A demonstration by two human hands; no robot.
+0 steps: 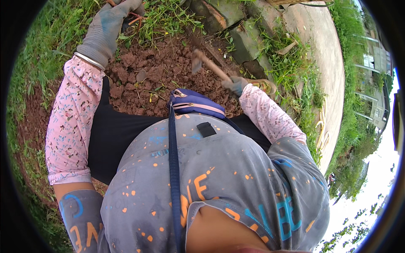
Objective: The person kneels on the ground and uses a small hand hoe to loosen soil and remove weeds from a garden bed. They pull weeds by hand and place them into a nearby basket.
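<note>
My right hand (pixel 234 85), in a grey-blue work glove, grips the wooden handle of a small hoe (pixel 218 70). The tool's metal head is over loose reddish-brown soil (pixel 148 74), slightly blurred. My left hand (pixel 121 12), gloved too, is at the top left among green weeds (pixel 171 15). Reddish stems (pixel 136 19) show by its fingers; the fingers are partly cut off by the picture's top edge, and how firmly they hold the stems is hard to tell. A blue waist bag (pixel 197 102) with pink zips hangs at my front, over the soil.
Mossy stone blocks (pixel 248 42) border the soil at the upper right. A shoe (pixel 264 86) stands beside my right hand. Past more weeds runs a pale concrete path (pixel 322 41), with a coiled light-coloured hose or rope (pixel 322 126) at its edge. Grass (pixel 38 57) grows on the left.
</note>
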